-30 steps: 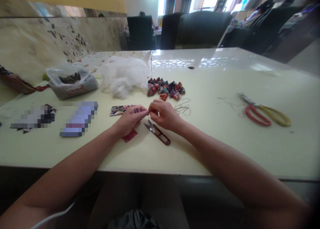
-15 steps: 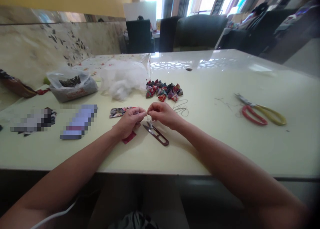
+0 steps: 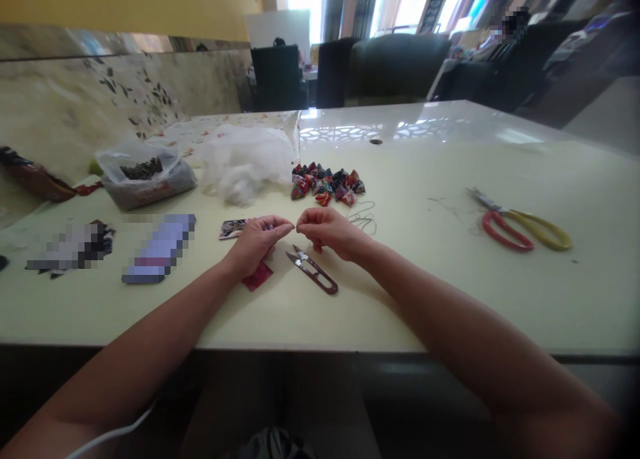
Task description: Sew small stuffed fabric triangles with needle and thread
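The near edge of the table (image 3: 400, 319) crosses the lower frame, under both forearms. At the centre, the left hand (image 3: 257, 244) and right hand (image 3: 333, 232) meet almost tip to tip, each with thumb and forefinger pressed together; whatever they pinch is too small to make out. One red cloth (image 3: 257, 277) lies partly hidden below the left hand. One pair of snips (image 3: 316, 272) rests between the hands on their near side, blades slightly apart. Room to move runs from the snips rightward to one pair of shears (image 3: 505, 222), with one red and one yellow handle. At left are one pixelated phone (image 3: 161, 249) and a blurred fabric pile (image 3: 75, 245). One patterned cloth (image 3: 231, 229) is cut off by the left hand, and loose thread (image 3: 364, 213) loops beyond the right. Farther lie one cluster of folded fabric pieces (image 3: 327, 182), at least ten, overlapping, and two plastic bags, one with dark filling (image 3: 145, 182), one with white stuffing (image 3: 245, 169).
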A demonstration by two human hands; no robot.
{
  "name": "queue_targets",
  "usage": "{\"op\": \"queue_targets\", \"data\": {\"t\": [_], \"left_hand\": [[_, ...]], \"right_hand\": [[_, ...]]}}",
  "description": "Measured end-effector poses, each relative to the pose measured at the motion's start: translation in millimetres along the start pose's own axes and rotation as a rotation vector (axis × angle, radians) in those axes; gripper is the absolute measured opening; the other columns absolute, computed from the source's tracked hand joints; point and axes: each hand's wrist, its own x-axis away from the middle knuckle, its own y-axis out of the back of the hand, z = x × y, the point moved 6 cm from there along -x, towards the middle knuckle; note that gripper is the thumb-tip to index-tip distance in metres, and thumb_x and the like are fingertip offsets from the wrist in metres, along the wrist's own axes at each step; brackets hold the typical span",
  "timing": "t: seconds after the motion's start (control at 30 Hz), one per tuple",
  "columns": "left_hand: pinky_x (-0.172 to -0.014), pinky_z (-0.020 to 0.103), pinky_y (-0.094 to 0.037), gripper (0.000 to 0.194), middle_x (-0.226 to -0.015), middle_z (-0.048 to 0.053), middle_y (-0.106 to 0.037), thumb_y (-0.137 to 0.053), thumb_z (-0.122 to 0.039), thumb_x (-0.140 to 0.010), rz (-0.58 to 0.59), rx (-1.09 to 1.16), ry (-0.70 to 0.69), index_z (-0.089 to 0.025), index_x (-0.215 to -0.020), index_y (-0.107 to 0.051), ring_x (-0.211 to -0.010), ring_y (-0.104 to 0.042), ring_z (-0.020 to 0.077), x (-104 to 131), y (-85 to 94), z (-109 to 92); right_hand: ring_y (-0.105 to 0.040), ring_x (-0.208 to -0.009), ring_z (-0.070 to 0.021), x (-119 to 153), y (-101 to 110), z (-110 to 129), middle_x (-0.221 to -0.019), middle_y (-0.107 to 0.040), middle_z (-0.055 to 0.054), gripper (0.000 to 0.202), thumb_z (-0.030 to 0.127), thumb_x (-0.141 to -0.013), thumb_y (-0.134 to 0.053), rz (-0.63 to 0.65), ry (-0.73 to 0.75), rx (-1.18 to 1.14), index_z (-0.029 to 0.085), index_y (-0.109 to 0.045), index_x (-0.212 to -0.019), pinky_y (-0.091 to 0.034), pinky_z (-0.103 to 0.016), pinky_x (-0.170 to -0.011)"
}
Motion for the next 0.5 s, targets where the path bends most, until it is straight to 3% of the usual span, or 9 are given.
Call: {"op": "queue_targets", "data": {"t": [0.27,0.5], "left_hand": [[-0.038,0.021,-0.016,0.033,-0.048,-0.008,-0.038,-0.076,-0.045,-0.072,-0.028,-0.096,-0.014,-0.015,-0.083,-0.067,-0.039,-0.026,0.0044,2.9,-1.8,-7.7],[-0.053,0.022,-0.032,0.020,-0.062,-0.004,-0.051,-0.064,-0.033,-0.077,-0.042,-0.384,-0.196,-0.015,-0.083,-0.066,-0.055,-0.041,0.0079,-2.3,-1.0,-13.8]], "right_hand": [[-0.042,-0.043,-0.0055,2.0,-0.2,6.2,-0.055,-0.044,0.006,0.009,0.010,-0.078,-0.057,-0.009,0.031,0.155,0.016,-0.058,-0.071,-0.035,-0.018,-0.036],[-0.031,-0.038,-0.0050,6.2,-12.1,3.7,-0.048,-0.037,0.009,0.013,0.005,-0.069,-0.049,-0.034,-0.067,-0.016,0.017,-0.056,-0.072,-0.032,-0.018,-0.032]]}}
